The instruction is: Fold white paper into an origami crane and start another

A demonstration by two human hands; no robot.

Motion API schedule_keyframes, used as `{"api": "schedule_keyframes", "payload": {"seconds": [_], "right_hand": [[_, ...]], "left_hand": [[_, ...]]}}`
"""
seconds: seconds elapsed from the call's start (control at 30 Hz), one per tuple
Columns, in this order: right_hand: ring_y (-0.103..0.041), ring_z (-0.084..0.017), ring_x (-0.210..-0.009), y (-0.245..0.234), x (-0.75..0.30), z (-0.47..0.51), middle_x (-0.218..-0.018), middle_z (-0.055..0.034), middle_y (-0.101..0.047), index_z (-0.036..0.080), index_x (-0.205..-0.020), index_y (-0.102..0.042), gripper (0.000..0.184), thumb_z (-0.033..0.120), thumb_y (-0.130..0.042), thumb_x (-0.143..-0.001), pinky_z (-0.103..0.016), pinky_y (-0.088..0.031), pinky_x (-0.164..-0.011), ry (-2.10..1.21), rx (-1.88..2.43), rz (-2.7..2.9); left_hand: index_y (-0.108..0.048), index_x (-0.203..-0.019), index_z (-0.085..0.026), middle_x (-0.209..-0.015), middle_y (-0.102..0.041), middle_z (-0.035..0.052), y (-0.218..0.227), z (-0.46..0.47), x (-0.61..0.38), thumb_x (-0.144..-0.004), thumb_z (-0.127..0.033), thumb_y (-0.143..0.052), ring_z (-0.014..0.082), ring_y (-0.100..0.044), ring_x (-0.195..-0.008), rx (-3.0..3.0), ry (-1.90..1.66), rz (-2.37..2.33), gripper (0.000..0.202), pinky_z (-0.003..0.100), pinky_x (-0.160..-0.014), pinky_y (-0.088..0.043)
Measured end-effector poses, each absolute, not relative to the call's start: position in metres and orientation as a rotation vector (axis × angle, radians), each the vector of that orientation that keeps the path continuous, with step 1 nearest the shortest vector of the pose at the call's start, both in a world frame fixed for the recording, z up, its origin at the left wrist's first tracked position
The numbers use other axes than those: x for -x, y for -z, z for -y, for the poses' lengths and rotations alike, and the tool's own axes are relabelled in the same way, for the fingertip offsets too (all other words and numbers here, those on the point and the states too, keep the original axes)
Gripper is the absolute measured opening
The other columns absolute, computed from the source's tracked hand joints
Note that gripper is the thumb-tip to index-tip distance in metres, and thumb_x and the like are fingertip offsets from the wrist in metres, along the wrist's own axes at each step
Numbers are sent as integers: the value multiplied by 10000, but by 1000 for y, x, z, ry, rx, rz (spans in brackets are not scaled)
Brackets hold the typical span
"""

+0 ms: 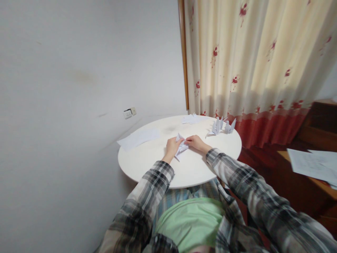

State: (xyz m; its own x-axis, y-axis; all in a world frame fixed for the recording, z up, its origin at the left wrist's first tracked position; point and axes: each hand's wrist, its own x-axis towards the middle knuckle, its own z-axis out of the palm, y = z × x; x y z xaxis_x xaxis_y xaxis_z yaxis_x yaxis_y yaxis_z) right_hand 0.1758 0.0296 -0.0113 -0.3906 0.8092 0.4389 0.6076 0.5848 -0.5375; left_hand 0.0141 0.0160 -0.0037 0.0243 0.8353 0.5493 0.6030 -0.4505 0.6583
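A partly folded piece of white paper (181,150) is held between my two hands, over the middle of the round white table (147,165). My left hand (172,147) is closed on its left side, thumb on top. On its upper right, the fingertips of my right hand (196,142) pinch an edge. Pointed corners of the paper stick out above and below my fingers. Several folded white paper cranes (217,126) stand together toward the table's back right.
Flat white paper sheets (139,138) lie at the table's left edge. More white paper (191,119) is at the back. A wall with a socket (127,114) rises on the left, a flowered curtain (231,70) behind. Printed sheets (310,163) rest on wooden furniture at right.
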Motion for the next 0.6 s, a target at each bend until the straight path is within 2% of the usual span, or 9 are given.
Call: {"api": "schedule_keyframes", "payload": {"seconds": [0.17,0.37,0.6], "right_hand": [[-349,-82,-526,12,-174,-29,-538,15,-478,124,-608,-602,355,387,-438,-782,-218,-243,-526,-440,1085,2089],[-319,-80,-513,13,-174,-30,-511,23,-429,131,-560,-556,368,400,-433,-777,-219,-226,-511,-401,1054,2116],[-325,-74,-510,11,-173,-27,-513,24,-439,122,-561,-564,342,362,-456,-779,-214,-231,-514,-376,1049,2130]], "left_hand": [[-635,-566,-148,-507,-579,23,-1,-10,-15,-747,-476,-495,119,-457,-485,-2104,-1414,-1509,400,234,-481,-277],[-676,-759,-174,-739,-671,18,-2,-9,-17,-752,-389,-538,142,-571,-679,-2112,-1559,-1374,255,222,-613,-387],[-682,-761,-163,-805,-687,45,-5,-4,-18,-810,-410,-454,158,-600,-742,-2013,-1681,-1276,340,232,-655,-415]]}}
